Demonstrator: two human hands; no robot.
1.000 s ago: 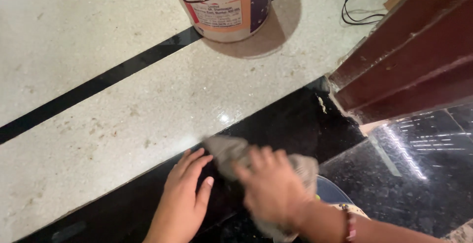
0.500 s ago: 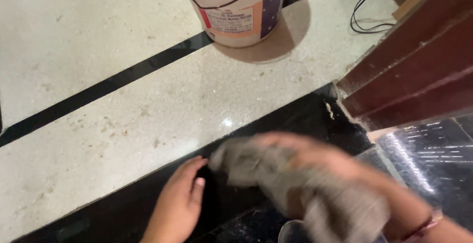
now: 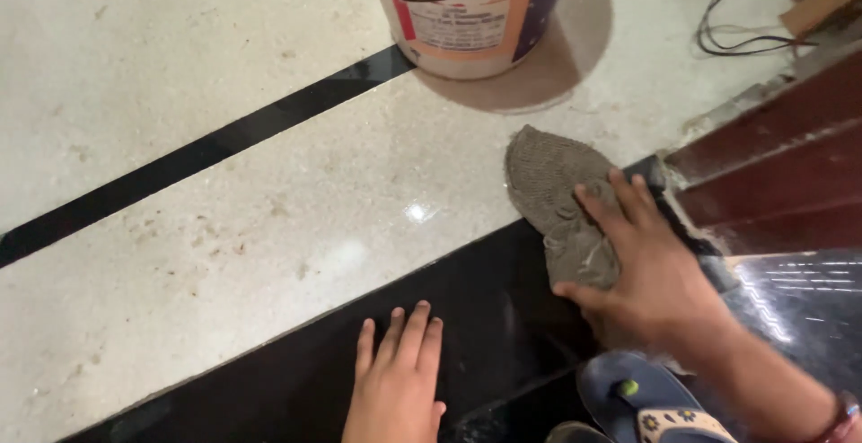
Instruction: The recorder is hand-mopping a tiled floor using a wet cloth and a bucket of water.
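The right hand (image 3: pixel 651 272) lies spread, palm down, on a crumpled grey-brown knitted cloth (image 3: pixel 558 201), pressing it flat against the floor rather than gripping it. The cloth sits under and just ahead of the fingers, straddling the edge where the speckled cream stone floor (image 3: pixel 269 201) meets the glossy black stone strip (image 3: pixel 485 308), close to the foot of a dark red-brown wooden door frame (image 3: pixel 772 165) on that hand's right. The left hand (image 3: pixel 395 389) is released, flat on the black strip, fingers together, holding nothing. A white-and-red paint bucket (image 3: pixel 471 12) stands well beyond the cloth. This looks like a wiping stroke in progress; carrying it on would call for steady downward pressure along the frame's base.
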